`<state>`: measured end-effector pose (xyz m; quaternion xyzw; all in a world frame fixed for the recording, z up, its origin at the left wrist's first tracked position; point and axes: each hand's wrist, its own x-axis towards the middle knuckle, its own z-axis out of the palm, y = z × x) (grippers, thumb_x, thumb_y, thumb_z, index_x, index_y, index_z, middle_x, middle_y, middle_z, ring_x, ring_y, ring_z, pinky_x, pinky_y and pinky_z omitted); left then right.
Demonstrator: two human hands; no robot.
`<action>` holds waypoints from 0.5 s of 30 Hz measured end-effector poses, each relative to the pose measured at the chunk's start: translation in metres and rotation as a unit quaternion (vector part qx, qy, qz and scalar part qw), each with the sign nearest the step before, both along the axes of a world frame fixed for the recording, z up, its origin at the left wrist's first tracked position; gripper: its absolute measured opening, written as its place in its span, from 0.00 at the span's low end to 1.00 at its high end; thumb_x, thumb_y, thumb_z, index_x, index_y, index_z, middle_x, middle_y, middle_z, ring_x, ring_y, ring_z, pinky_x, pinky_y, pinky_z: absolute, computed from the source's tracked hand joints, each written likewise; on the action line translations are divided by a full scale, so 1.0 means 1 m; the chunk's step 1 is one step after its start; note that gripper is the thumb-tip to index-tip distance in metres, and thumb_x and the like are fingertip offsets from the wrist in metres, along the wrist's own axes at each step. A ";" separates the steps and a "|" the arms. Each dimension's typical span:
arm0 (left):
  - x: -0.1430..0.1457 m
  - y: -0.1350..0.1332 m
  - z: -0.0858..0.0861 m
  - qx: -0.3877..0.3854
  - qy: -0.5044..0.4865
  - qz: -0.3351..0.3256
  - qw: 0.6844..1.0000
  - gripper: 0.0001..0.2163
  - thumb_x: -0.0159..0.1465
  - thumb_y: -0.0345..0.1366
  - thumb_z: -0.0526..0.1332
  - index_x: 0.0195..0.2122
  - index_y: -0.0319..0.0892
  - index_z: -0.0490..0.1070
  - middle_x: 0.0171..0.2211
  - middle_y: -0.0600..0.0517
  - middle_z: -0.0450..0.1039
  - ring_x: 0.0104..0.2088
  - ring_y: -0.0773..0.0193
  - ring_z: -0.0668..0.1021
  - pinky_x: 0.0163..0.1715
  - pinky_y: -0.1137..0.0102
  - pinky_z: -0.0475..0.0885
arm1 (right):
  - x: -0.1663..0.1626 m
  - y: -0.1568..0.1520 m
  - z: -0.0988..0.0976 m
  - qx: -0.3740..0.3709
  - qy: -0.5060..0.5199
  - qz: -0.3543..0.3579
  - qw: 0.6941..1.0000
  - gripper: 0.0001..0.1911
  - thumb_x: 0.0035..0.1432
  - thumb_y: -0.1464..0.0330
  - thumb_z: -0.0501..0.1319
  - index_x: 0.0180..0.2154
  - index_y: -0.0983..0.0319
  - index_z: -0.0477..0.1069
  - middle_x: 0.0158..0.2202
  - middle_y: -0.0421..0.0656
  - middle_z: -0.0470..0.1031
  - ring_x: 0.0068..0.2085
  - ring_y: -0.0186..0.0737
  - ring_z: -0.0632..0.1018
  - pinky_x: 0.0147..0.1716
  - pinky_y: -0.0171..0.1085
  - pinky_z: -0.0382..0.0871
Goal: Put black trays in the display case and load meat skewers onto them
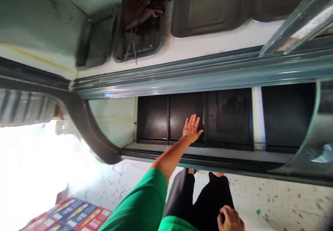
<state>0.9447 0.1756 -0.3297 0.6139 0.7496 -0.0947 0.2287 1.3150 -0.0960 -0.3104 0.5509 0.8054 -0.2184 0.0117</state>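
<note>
My left hand (191,128) is stretched forward on a straight arm with a green sleeve (142,203); its fingers are spread open and the palm faces the dark tray (186,114) in the lower shelf; the hand holds nothing, and I cannot tell if the palm really touches the tray or only hovers just in front of it. This tray stands in the middle of a row of dark trays; one more (152,118) is just beside it on the left and a bigger one (229,118) on the right, with a rough patch on its surface. My right hand (230,219) is near, at the bottom edge, resting on my black trousers (205,199); its fingers are curled loosely and they pinch nothing. A grey-blue metal rail (203,75) runs across above the trays; farther, on the upper white shelf (215,42), lie more dark trays, and one of them (142,40) carries a brown bushy thing (142,2) that I cannot identify. On the speckled floor (281,203), at the near left, lie coloured boxes (70,217).
</note>
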 end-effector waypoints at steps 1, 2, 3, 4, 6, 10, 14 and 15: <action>-0.009 -0.007 0.000 -0.014 -0.020 -0.022 0.999 0.37 0.71 0.53 0.52 0.75 0.39 0.43 0.76 0.43 0.34 0.75 0.51 0.42 0.74 0.53 0.42 | -0.004 0.001 0.007 0.013 0.013 0.000 1.000 0.06 0.56 0.69 0.58 0.33 0.58 0.75 0.40 0.45 0.81 0.42 0.47 0.81 0.36 0.43 0.72; -0.018 -0.012 -0.001 -0.013 -0.026 -0.030 0.999 0.37 0.71 0.53 0.52 0.75 0.40 0.44 0.76 0.44 0.34 0.75 0.51 0.42 0.74 0.53 0.42 | -0.009 0.005 0.017 0.028 0.037 0.000 0.999 0.06 0.55 0.71 0.58 0.32 0.58 0.73 0.38 0.44 0.80 0.39 0.45 0.81 0.35 0.42 0.73; -0.026 -0.016 -0.004 -0.007 -0.026 -0.036 0.999 0.36 0.72 0.52 0.52 0.75 0.41 0.44 0.76 0.44 0.34 0.75 0.52 0.43 0.74 0.54 0.42 | -0.016 0.012 0.028 0.036 0.065 -0.002 0.997 0.06 0.56 0.73 0.57 0.33 0.58 0.72 0.36 0.43 0.80 0.37 0.43 0.81 0.34 0.40 0.74; -0.033 -0.018 -0.008 -0.001 -0.017 -0.041 0.999 0.35 0.72 0.50 0.51 0.75 0.41 0.44 0.76 0.45 0.34 0.76 0.53 0.43 0.74 0.54 0.42 | -0.026 0.023 0.041 0.039 0.098 -0.005 0.994 0.08 0.57 0.75 0.55 0.34 0.58 0.71 0.34 0.43 0.79 0.35 0.41 0.80 0.34 0.39 0.75; -0.042 -0.020 -0.017 0.005 0.001 -0.055 0.998 0.34 0.72 0.50 0.51 0.75 0.41 0.45 0.76 0.45 0.37 0.75 0.54 0.44 0.74 0.53 0.40 | -0.052 0.061 0.066 0.017 0.175 -0.009 0.984 0.13 0.62 0.78 0.52 0.41 0.59 0.71 0.38 0.44 0.78 0.39 0.37 0.80 0.38 0.35 0.77; -0.047 -0.023 -0.013 0.000 0.015 -0.057 0.998 0.33 0.73 0.48 0.51 0.74 0.39 0.46 0.76 0.44 0.38 0.75 0.53 0.44 0.74 0.53 0.37 | -0.117 0.204 0.084 0.062 0.230 -0.065 0.969 0.13 0.66 0.72 0.54 0.50 0.60 0.70 0.49 0.49 0.77 0.52 0.43 0.77 0.53 0.43 0.75; -0.056 -0.034 0.014 0.032 0.054 0.008 0.998 0.35 0.72 0.50 0.50 0.75 0.35 0.44 0.76 0.39 0.37 0.76 0.50 0.43 0.73 0.52 0.35 | -0.166 0.372 0.049 0.044 0.080 -0.270 0.958 0.29 0.60 0.70 0.55 0.62 0.74 0.62 0.63 0.63 0.64 0.68 0.55 0.62 0.67 0.54 0.58; -0.061 -0.040 0.021 0.051 0.085 0.061 0.993 0.37 0.72 0.51 0.51 0.75 0.35 0.43 0.76 0.36 0.36 0.75 0.47 0.42 0.72 0.48 0.35 | -0.170 0.405 0.036 0.020 0.038 -0.312 0.949 0.35 0.58 0.68 0.58 0.64 0.77 0.58 0.66 0.66 0.59 0.70 0.58 0.58 0.68 0.55 0.54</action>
